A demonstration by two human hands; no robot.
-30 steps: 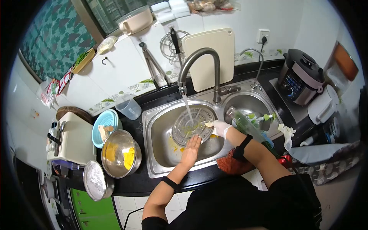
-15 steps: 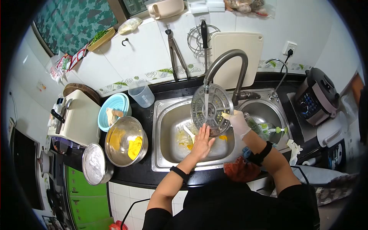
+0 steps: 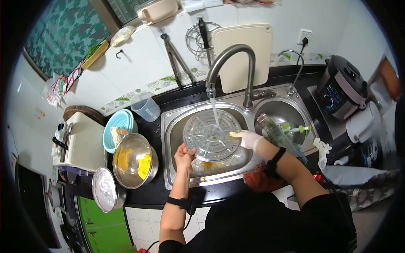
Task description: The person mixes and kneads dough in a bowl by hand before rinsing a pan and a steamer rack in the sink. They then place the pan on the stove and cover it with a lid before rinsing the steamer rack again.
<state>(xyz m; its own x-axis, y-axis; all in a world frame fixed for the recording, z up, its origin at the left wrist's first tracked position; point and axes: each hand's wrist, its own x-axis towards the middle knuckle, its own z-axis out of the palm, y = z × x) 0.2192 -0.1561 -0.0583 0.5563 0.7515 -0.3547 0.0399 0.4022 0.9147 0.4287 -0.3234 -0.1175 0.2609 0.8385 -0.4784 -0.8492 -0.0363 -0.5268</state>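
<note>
A round metal disc with slots and holes point(image 3: 206, 141) lies nearly flat over the large sink basin point(image 3: 168, 158). Water runs from the curved faucet point(image 3: 252, 63) onto it. My bare left hand point(image 3: 184, 158) pinches the disc's lower left rim. On the right rim, my right hand point(image 3: 246, 139), in a pale glove, grips the disc with thumb and fingers. Beneath the disc, yellow bits and suds show in the basin; the rest of the basin floor is hidden.
Left of the sink stand a steel bowl with yellow dough point(image 3: 152, 173), a bowl of white powder point(image 3: 105, 189) and blue basins point(image 3: 108, 139). Bottles point(image 3: 272, 130) lie in the small right basin. A cooker point(image 3: 337, 90) and a red cloth point(image 3: 259, 179) are nearby.
The disc has tilted from near upright to nearly flat and sits lower. My left hand has moved from the disc's lower face to its left rim. The view has shifted.
</note>
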